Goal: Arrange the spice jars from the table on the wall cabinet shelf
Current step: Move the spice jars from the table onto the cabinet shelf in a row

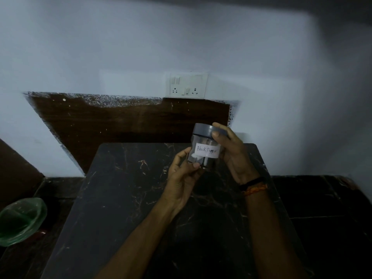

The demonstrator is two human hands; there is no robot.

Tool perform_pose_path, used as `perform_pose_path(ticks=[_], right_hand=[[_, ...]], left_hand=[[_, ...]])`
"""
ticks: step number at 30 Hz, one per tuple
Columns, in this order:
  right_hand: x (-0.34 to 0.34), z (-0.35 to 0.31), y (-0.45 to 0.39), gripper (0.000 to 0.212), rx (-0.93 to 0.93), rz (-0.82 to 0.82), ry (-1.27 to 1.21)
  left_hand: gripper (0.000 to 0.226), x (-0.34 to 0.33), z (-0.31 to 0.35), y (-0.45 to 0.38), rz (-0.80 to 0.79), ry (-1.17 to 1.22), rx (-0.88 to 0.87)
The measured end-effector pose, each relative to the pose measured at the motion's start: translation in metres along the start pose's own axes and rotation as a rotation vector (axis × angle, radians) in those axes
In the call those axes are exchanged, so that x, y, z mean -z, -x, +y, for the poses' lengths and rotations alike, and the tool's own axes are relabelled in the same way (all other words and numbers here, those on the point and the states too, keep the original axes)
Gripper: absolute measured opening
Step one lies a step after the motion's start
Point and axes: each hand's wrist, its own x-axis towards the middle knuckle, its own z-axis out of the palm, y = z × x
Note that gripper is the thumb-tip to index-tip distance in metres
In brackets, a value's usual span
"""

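A clear spice jar (203, 147) with a grey lid and a white label reading "Black Pepper" is held up above the far part of the dark marble table (124, 198). My left hand (182, 178) grips the jar's lower body from the left, thumb across the bottom front. My right hand (231, 154) holds the lid and right side, thumb on the lid's rim. The label faces me. No other jars show on the table, and the wall cabinet shelf is out of view.
A white switch and socket plate (186, 85) sits on the pale wall above a dark wooden panel (124, 121). A green translucent bowl (20, 220) lies on the dark floor at the lower left. Dark floor tiles extend to the right of the table.
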Motion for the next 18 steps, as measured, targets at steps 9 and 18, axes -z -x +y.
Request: perform_pose_path(ticks=[9, 18], right_hand=[[0.016, -0.104, -0.018, 0.058, 0.208, 0.035, 0.052], [0.032, -0.198, -0.036, 0.059, 0.375, 0.096, 0.168]], left_hand=[[0.076, -0.078, 0.042, -0.052, -0.168, -0.053, -0.086], [0.068, -0.158, 0.084, -0.087, -0.297, -0.079, -0.147]])
